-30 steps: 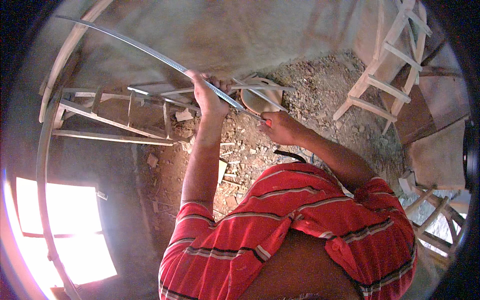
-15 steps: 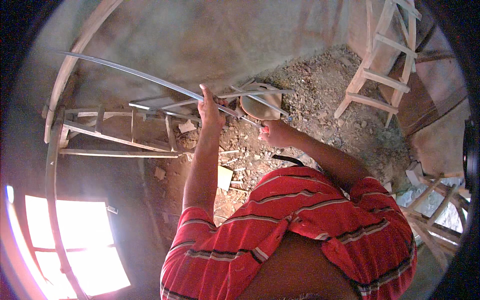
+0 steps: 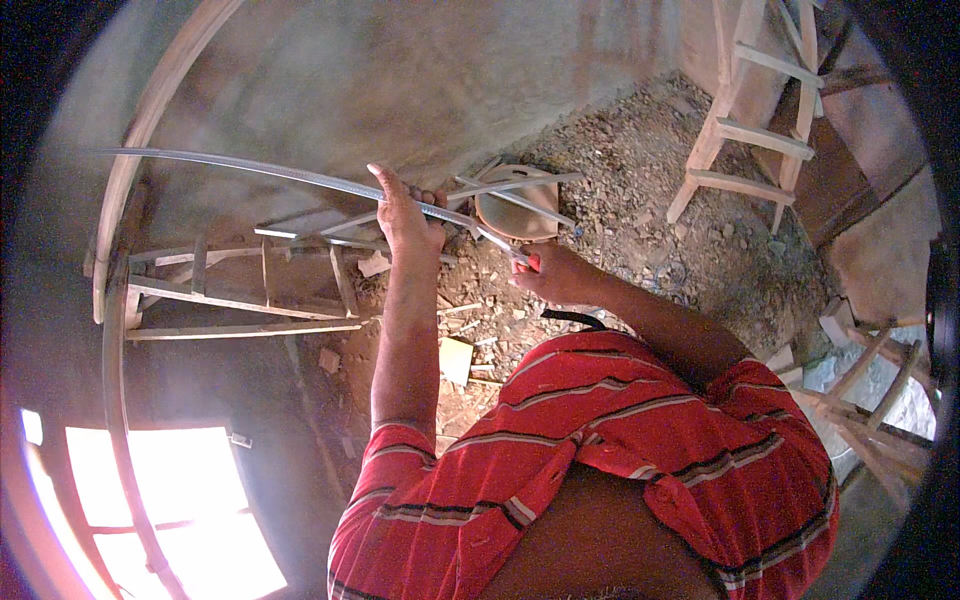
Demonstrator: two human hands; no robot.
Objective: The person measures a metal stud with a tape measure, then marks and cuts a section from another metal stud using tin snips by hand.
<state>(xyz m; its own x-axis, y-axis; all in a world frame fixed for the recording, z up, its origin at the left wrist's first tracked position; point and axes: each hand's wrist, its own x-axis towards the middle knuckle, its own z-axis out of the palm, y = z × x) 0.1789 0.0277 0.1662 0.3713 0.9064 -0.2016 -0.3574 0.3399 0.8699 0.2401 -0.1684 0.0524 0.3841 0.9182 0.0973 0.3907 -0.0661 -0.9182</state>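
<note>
My left hand (image 3: 408, 218) is closed around a long, thin metal channel (image 3: 280, 172), its thumb stretched along it. The strip runs up and to the left, past a curved wooden pole. In my right hand (image 3: 557, 275) are red-handled tin snips (image 3: 498, 242), judging by their shape; the fingers are wrapped round the handle and hide part of it. The snips' metal end meets the near right end of the channel, and whether the blades are closed cannot be seen. Just beyond lies a round beige container or seat (image 3: 525, 212) with loose metal strips (image 3: 530, 183) across it.
Rubble (image 3: 640, 180) covers the floor. A wooden ladder (image 3: 750, 130) leans at the far right, and another ladder-like frame (image 3: 230, 300) is at the left. The curved wooden pole (image 3: 165, 90) rises on that side. Lower right stands a wooden frame (image 3: 880, 400); a bright window (image 3: 170, 490) is lower left.
The channel's far left end has dropped lower in view. My left hand has shifted slightly left, and my right hand a little left too, with the snips still at the channel's end.
</note>
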